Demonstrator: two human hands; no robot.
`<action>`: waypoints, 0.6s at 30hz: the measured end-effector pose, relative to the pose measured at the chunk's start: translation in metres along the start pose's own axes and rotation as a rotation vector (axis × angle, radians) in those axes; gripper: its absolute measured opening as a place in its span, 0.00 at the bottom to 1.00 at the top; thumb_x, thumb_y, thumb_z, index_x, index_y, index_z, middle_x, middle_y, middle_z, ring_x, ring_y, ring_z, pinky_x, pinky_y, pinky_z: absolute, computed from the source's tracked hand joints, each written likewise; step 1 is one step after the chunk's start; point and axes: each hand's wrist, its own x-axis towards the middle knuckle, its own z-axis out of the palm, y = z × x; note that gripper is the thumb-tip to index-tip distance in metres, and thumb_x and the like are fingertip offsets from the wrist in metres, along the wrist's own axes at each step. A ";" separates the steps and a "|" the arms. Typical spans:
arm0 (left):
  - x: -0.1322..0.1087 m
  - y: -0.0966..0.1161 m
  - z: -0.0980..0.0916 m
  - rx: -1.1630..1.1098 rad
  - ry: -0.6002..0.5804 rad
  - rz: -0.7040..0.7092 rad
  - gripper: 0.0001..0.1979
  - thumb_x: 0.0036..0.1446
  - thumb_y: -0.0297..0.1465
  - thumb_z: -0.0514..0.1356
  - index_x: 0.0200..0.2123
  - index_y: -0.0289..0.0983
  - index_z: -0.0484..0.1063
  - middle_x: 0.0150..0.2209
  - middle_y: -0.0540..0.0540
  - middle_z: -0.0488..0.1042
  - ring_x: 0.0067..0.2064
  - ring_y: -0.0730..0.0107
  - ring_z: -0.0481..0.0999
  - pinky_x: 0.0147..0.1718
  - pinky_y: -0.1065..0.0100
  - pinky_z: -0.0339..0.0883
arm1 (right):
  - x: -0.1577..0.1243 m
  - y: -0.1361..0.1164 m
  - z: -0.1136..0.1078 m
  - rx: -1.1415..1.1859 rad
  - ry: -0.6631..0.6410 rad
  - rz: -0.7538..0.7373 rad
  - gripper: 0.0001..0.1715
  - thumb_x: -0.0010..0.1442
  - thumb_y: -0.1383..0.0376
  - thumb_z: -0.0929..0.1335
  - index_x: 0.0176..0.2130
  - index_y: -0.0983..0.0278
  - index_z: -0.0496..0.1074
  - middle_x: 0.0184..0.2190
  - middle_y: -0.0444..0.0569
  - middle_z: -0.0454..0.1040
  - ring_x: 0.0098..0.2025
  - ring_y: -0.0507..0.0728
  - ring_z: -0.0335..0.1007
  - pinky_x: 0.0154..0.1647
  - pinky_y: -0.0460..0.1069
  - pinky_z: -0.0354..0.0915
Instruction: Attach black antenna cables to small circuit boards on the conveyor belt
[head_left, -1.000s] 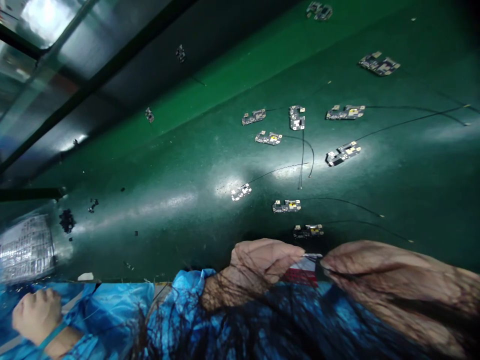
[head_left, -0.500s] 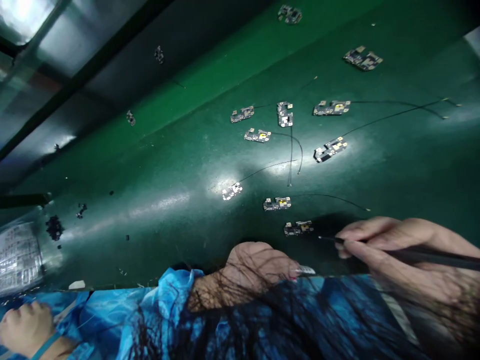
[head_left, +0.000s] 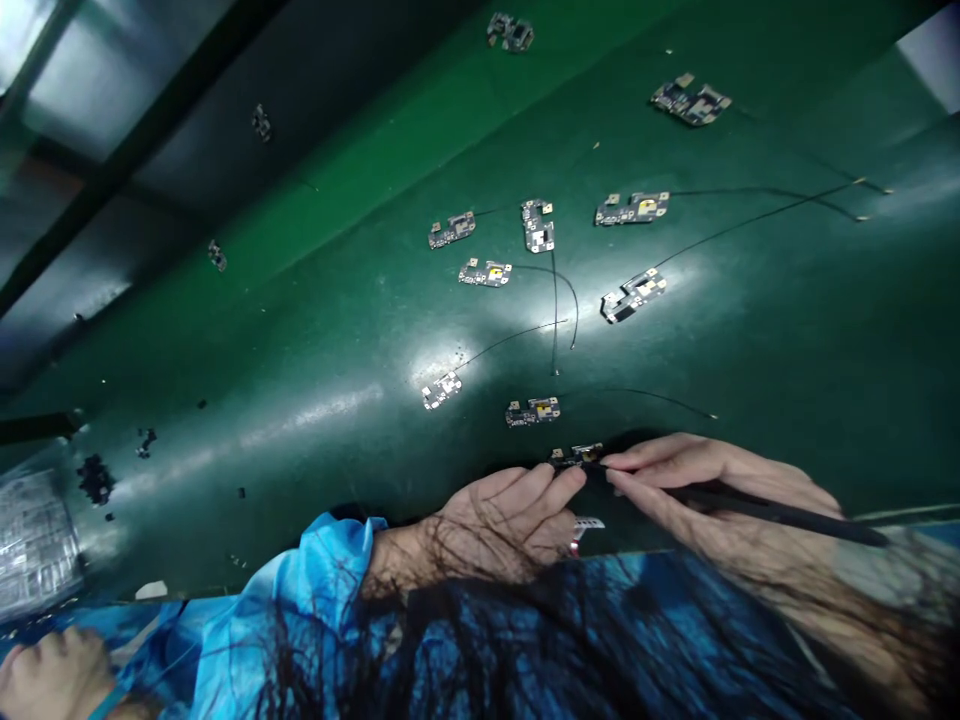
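Note:
A small dark circuit board (head_left: 576, 457) lies near the front edge of the green work surface, partly covered by fingertips. My left hand (head_left: 502, 515) rests beside it with curled fingers, its fingertips touching the board's near edge. Out of that hand pokes a small white strip (head_left: 590, 523) with a red bit at its end. Black tweezers (head_left: 757, 505) are pinched in my right hand (head_left: 697, 485). Their tip reaches the right part of the board, close to my left fingertips; the exact contact is hidden.
Several similar boards with thin black cables, including one board (head_left: 532, 411) just beyond, lie across the green surface (head_left: 337, 330). Dark small parts (head_left: 96, 480) and a clear plastic bag (head_left: 37, 530) are at left. Another person's hand (head_left: 56, 670) shows bottom left.
My right hand has moved left, bringing the tweezers from beside the board onto it. My left fingers have stretched forward to the board's near edge. The view has shifted slightly.

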 end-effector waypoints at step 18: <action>0.005 0.004 -0.003 0.012 0.022 -0.023 0.10 0.81 0.39 0.66 0.55 0.50 0.89 0.71 0.53 0.87 0.67 0.66 0.85 0.75 0.67 0.75 | 0.002 -0.010 0.001 -0.030 -0.002 0.019 0.11 0.68 0.69 0.81 0.36 0.52 0.84 0.35 0.43 0.93 0.32 0.58 0.93 0.37 0.47 0.88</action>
